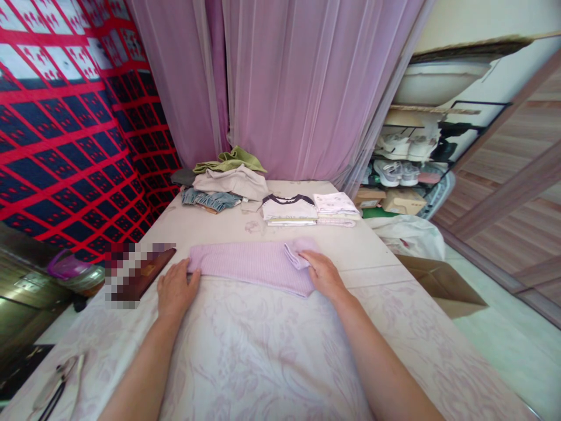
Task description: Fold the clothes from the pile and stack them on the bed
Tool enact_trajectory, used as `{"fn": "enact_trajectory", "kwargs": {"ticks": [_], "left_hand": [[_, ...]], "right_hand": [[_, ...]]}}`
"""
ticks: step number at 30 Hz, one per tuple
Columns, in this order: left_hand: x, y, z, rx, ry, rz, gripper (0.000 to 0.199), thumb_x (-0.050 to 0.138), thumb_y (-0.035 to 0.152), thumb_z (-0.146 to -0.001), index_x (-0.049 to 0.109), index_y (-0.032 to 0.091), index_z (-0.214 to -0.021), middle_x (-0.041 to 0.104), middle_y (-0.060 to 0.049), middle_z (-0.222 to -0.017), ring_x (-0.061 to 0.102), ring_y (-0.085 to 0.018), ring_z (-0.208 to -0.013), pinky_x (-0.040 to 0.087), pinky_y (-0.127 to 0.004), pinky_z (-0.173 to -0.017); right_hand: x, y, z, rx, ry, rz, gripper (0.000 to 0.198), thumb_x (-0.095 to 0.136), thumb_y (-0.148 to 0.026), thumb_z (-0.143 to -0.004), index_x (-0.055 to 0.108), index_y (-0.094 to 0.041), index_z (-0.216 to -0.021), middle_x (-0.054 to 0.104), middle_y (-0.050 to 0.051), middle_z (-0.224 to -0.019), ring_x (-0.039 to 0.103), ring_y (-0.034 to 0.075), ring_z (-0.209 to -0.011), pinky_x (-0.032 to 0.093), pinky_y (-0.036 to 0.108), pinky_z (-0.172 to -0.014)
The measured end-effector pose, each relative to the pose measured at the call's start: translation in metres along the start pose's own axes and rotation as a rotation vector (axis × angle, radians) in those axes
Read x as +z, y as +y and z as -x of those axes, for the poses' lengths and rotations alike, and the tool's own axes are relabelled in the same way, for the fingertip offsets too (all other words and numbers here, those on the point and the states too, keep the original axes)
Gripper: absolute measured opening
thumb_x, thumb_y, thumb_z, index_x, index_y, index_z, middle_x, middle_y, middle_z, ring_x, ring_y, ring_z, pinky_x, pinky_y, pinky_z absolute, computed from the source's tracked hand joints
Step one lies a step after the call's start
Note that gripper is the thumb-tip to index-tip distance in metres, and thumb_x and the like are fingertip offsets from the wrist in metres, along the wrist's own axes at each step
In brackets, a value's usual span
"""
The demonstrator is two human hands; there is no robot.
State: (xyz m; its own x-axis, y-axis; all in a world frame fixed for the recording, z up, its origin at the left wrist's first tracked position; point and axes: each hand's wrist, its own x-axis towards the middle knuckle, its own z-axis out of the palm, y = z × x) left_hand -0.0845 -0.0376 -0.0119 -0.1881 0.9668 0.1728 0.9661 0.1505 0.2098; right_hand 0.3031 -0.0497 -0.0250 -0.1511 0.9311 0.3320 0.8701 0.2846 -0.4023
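A lilac ribbed garment (249, 263) lies folded into a long strip across the bed, its full shape hidden by the folds. At the strip's left end, my left hand (177, 286) rests with its fingers laid out and the thumb apart, touching the edge. My right hand (323, 275) is closed on the right end, where a small flap of the fabric is turned back over the strip between thumb and fingers.
Behind the garment sit a folded white top with dark trim (289, 209), folded pale clothes (335, 204) and a loose clothes pile (230, 178). Eyeglasses (56, 380) lie front left, near a partly pixelated dark red item (151, 275). An open carton (438, 286) stands beyond the bed's right edge.
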Motion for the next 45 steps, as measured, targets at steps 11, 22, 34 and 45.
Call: {"fn": "enact_trajectory", "kwargs": {"ticks": [11, 22, 34, 45], "left_hand": [[0.002, -0.002, -0.001, -0.001, 0.009, 0.018, 0.056, 0.033, 0.04, -0.091, 0.048, 0.007, -0.134, 0.052, -0.019, -0.136, 0.043, -0.031, -0.129, 0.029, -0.052, -0.107], [0.002, -0.003, -0.001, 0.002, 0.004, 0.029, 0.057, 0.033, 0.041, -0.091, 0.047, 0.007, -0.135, 0.052, -0.018, -0.137, 0.042, -0.031, -0.13, 0.028, -0.053, -0.107], [0.004, -0.004, -0.001, 0.002, 0.023, 0.038, 0.054, 0.035, 0.04, -0.09, 0.049, 0.011, -0.133, 0.054, -0.016, -0.134, 0.043, -0.029, -0.129, 0.03, -0.049, -0.106], [0.004, -0.004, -0.001, 0.007, 0.01, 0.02, 0.056, 0.033, 0.041, -0.091, 0.048, 0.008, -0.134, 0.052, -0.017, -0.137, 0.042, -0.031, -0.13, 0.028, -0.051, -0.108]], "right_hand": [[-0.003, -0.032, 0.014, 0.032, -0.202, 0.162, 0.053, 0.051, -0.03, -0.086, 0.046, -0.023, -0.138, 0.042, 0.011, -0.146, 0.034, 0.026, -0.137, 0.019, 0.055, -0.111], [-0.018, -0.046, -0.008, -0.066, -0.243, 0.139, 0.061, 0.063, -0.033, -0.079, 0.047, -0.023, -0.137, 0.045, 0.012, -0.143, 0.042, 0.025, -0.13, 0.034, 0.041, -0.104], [0.002, -0.05, -0.007, 0.019, 0.024, 0.139, 0.035, 0.052, -0.033, -0.089, 0.06, -0.022, -0.121, 0.063, 0.008, -0.123, 0.056, 0.021, -0.112, 0.041, 0.034, -0.095], [0.008, -0.064, -0.008, 0.056, -0.006, 0.165, 0.035, 0.052, -0.033, -0.089, 0.06, -0.021, -0.121, 0.063, 0.01, -0.124, 0.055, 0.023, -0.114, 0.038, 0.038, -0.096]]}}
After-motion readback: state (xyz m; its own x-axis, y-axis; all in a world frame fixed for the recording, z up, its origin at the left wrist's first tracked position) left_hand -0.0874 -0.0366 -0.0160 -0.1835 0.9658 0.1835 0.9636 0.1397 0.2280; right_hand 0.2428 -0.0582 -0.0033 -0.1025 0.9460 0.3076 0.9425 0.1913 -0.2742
